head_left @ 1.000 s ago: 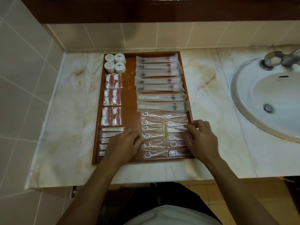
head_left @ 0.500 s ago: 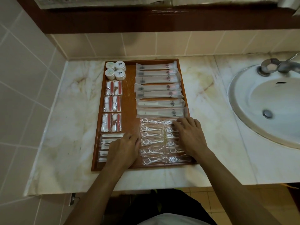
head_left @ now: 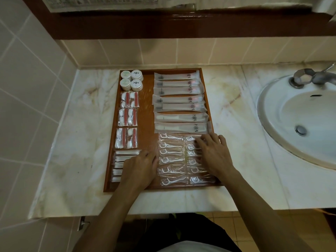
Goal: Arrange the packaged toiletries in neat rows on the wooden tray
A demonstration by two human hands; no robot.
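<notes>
left hand [head_left: 139, 165] flat, palm down | right hand [head_left: 214, 153] flat, fingers spread

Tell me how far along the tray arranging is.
Mostly done: round tubs, long sachets, red-striped packets and cotton buds sit in rows on the wooden tray. In hand: right hand lies on the right column of floss picks, left hand beside the left column. Left: squaring those few picks.

right hand [head_left: 214, 153] shifted inward, onto right floss packets [head_left: 195, 169] — left unmoved
</notes>
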